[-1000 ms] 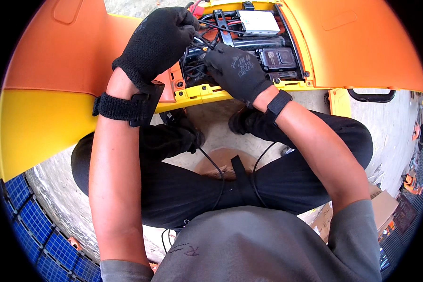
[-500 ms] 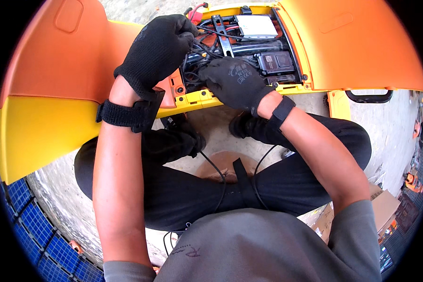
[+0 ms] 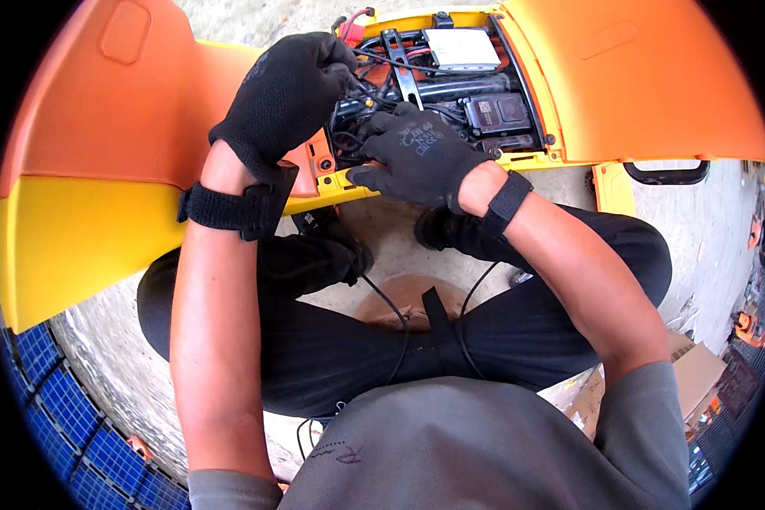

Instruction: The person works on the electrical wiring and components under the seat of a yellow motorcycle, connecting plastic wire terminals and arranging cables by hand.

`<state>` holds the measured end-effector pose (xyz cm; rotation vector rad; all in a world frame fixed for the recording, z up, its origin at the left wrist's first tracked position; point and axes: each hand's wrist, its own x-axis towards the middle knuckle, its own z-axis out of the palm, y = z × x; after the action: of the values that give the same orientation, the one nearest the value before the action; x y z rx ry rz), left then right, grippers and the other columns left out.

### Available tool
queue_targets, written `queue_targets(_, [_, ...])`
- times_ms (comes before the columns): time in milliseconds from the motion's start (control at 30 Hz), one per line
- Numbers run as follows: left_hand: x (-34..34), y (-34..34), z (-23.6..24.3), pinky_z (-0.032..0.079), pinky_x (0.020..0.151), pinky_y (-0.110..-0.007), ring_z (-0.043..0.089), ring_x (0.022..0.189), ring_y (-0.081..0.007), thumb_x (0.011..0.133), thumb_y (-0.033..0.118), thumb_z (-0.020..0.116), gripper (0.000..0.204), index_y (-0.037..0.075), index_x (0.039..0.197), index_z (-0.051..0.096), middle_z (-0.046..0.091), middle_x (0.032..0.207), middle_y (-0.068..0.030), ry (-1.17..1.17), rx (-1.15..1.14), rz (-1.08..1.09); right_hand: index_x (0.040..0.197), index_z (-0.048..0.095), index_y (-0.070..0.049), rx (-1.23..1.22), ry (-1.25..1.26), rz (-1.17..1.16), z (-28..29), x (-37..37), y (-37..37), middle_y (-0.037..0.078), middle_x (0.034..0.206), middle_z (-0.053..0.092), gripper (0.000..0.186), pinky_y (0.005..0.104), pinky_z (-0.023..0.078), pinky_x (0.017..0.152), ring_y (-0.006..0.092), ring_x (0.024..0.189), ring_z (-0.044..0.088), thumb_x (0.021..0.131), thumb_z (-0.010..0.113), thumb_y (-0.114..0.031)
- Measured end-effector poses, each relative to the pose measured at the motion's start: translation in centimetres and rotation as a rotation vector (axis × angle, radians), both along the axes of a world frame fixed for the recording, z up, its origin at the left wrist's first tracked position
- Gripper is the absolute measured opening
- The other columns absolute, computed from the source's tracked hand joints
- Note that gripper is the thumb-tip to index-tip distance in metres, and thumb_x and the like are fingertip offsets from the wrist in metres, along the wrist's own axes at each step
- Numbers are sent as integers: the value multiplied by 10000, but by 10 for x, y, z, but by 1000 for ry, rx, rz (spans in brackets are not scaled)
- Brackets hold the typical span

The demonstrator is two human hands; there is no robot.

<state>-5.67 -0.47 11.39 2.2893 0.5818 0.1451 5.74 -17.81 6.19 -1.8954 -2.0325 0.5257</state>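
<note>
Both my hands wear black knit gloves and work over an open bay in an orange and yellow vehicle body. My left hand (image 3: 289, 98) is closed at the bay's left side, its fingertips pinched around a black cable (image 3: 382, 56) that runs off to the right. Over the near edge of the bay, my right hand (image 3: 425, 153) has its thumb apart from its bent fingers. Those fingertips reach in among tangled black wires (image 3: 371, 104), partly hiding them; nothing shows in their grasp. A slotted metal bracket (image 3: 401, 66) crosses the bay just beyond the right hand.
A silver box (image 3: 462, 49) and a black module (image 3: 497, 114) sit in the bay's right half. Orange panels (image 3: 646, 85) flank the bay. A red connector (image 3: 351, 34) lies at its far left corner. Blue grid crates (image 3: 110, 450) stand at the lower left, cardboard (image 3: 697, 378) at the lower right.
My right hand has drawn slightly toward me, and its thumb has spread down over the yellow edge. My left hand stays nearly in place.
</note>
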Motion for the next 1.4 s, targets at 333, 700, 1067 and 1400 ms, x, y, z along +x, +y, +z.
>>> queue_targets(333, [-4, 3, 0, 496, 726, -273, 595, 775, -113, 938, 76, 607, 132, -19, 1011, 664, 665, 819, -43, -17, 13, -15, 975, 713, -66, 207, 128, -89, 17, 42, 2, 167, 917, 691, 235, 459, 542, 801, 355, 863, 677, 940, 569, -248])
queue_targets(700, [0, 0, 8, 528, 808, -257, 637, 874, -92, 1003, 129, 563, 190, -4, 1102, 657, 696, 945, -28, 31, -313, -70, 1071, 669, -14, 280, 419, -274, 14, 39, 9, 203, 949, 687, 276, 451, 527, 784, 371, 877, 669, 889, 667, -221])
queue_targets(1067, [1, 3, 11, 514, 951, -283, 638, 1031, -120, 954, 76, 561, 271, -18, 1196, 638, 682, 1100, -66, -37, -598, -125, 1095, 689, -12, 123, 682, -390, 17, 42, 8, 181, 935, 703, 280, 383, 532, 781, 276, 878, 700, 896, 646, -203])
queue_targets(1400, [2, 3, 8, 479, 985, -279, 606, 1058, -111, 913, 2, 606, 285, -28, 1193, 653, 687, 1105, -51, -46, -409, -171, 1120, 685, -15, 177, 602, -370, 21, 48, 5, 159, 969, 704, 269, 370, 524, 808, 270, 868, 681, 890, 644, -148])
